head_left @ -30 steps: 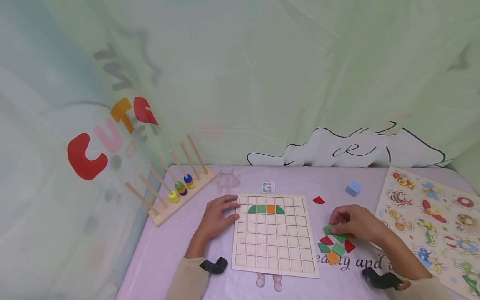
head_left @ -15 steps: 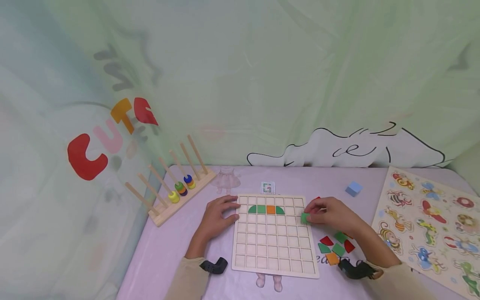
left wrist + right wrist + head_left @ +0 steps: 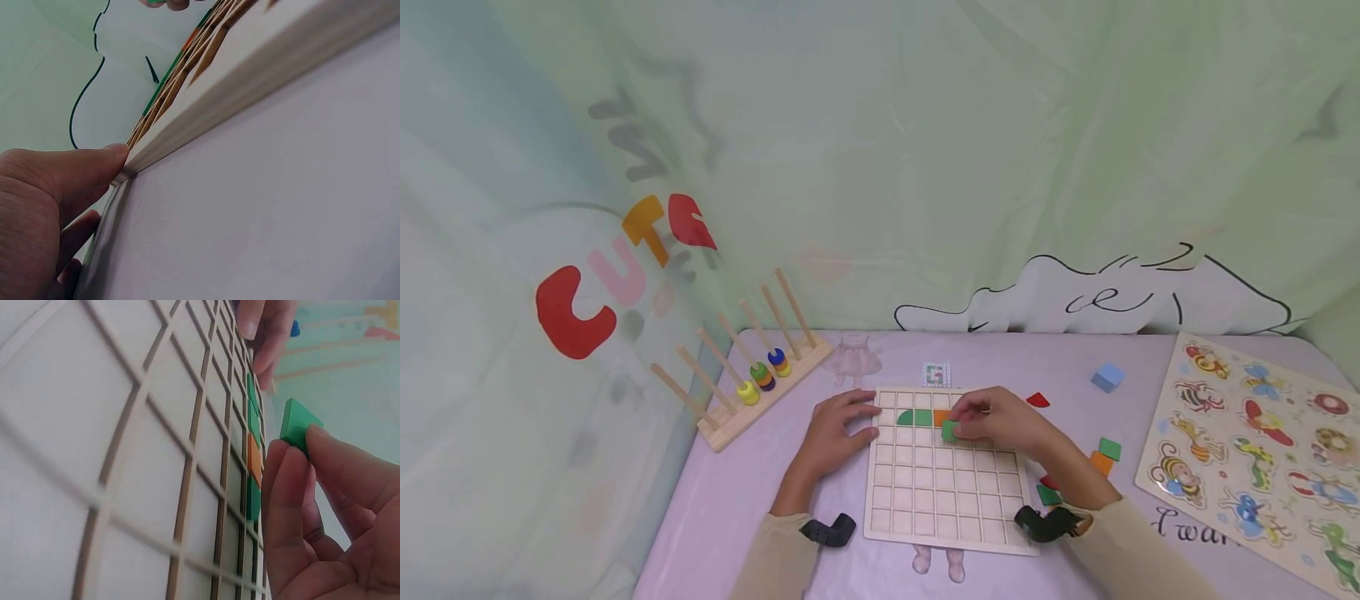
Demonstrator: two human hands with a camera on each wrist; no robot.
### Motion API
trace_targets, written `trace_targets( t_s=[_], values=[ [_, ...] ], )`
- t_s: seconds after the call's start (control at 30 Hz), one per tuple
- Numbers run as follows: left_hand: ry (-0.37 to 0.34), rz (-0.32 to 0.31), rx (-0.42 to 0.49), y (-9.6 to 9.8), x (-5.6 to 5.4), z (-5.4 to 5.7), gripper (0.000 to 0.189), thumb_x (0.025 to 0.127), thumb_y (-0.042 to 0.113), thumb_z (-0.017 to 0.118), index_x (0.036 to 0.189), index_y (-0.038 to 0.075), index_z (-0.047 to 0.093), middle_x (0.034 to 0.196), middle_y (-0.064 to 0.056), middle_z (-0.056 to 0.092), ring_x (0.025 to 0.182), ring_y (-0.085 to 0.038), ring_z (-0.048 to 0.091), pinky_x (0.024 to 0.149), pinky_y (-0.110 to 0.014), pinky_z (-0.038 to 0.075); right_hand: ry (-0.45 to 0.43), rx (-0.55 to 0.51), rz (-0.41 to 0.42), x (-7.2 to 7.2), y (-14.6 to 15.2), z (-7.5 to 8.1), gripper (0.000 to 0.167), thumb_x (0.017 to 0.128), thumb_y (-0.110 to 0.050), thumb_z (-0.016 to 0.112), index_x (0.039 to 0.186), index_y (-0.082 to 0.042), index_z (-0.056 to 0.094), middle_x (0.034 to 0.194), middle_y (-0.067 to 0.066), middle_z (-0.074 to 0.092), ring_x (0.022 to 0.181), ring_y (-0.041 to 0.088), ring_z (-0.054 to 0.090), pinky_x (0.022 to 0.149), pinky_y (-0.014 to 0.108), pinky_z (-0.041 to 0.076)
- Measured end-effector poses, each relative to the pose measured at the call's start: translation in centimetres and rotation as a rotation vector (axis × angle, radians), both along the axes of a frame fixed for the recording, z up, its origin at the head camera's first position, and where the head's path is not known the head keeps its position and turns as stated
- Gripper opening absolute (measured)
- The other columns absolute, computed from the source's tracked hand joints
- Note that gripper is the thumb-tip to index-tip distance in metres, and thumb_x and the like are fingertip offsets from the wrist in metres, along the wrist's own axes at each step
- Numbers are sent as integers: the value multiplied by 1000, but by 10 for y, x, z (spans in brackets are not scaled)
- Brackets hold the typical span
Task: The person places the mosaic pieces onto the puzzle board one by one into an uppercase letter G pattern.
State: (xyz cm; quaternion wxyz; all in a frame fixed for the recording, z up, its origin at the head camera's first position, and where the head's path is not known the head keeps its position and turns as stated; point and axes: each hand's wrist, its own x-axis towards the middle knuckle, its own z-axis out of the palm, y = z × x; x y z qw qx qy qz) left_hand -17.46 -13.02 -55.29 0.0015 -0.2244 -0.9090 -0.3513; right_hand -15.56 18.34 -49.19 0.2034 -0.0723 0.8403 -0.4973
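Note:
A pale wooden grid board lies on the table before me. In one of its upper rows sit a green quarter-round tile, a green square tile and an orange square tile. Another green tile past the orange one shows in the right wrist view. Between thumb and fingers, my right hand pinches a green square tile above the board, just below the orange tile in the head view. My left hand rests at the board's upper left edge, its thumb touching the rim.
Loose tiles lie right of the board, partly behind the right forearm, among them a green square and a red quarter-round. A blue block, an insect puzzle board, a pegged wooden stand and a small pattern card stand or lie around.
My right hand has picked up the green square tile from the loose pile and carried it leftward over the board. The left hand has stayed in place.

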Motion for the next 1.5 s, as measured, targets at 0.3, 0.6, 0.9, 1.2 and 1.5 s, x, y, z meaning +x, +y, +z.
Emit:
trace_targets(
  t_s=[0.3,0.6,0.9,1.2,1.5],
  values=[
    [17,-5,7,0,0,1,32,89,25,78,121,20,76,144,3,62,142,-23,50,117,-54,33,7,-49,-3,-8,-30,-8,16,89,-15,78,103,-8,77,87,4,67,87,18,58,75,26,53],
    [6,-14,9,-1,-2,0,33,90,27,77,122,20,75,145,4,61,142,-21,49,118,-52,31,-60,-87,-122,-7,-61,-11,14,88,-16,80,100,-9,77,81,5,69,66,16,66,60,24,55],
    [11,-11,18,-1,-1,2,32,89,26,77,120,20,76,144,4,62,142,-22,49,118,-54,31,-112,-106,-226,-6,-72,-17,10,85,-14,82,93,-10,78,75,3,70,59,14,65,56,23,52],
    [5,-7,12,1,0,2,32,90,26,77,121,19,75,145,3,61,143,-22,49,118,-54,31,-154,-99,-232,-7,-71,-14,14,84,-16,83,94,-9,79,78,3,71,60,11,63,57,22,52],
    [10,-8,9,0,-1,-1,32,90,26,77,122,20,75,145,3,61,143,-22,49,118,-53,30,-116,-88,-233,-7,-73,-18,13,82,-15,85,91,-9,79,77,2,71,58,11,63,57,22,52]
  ],
)
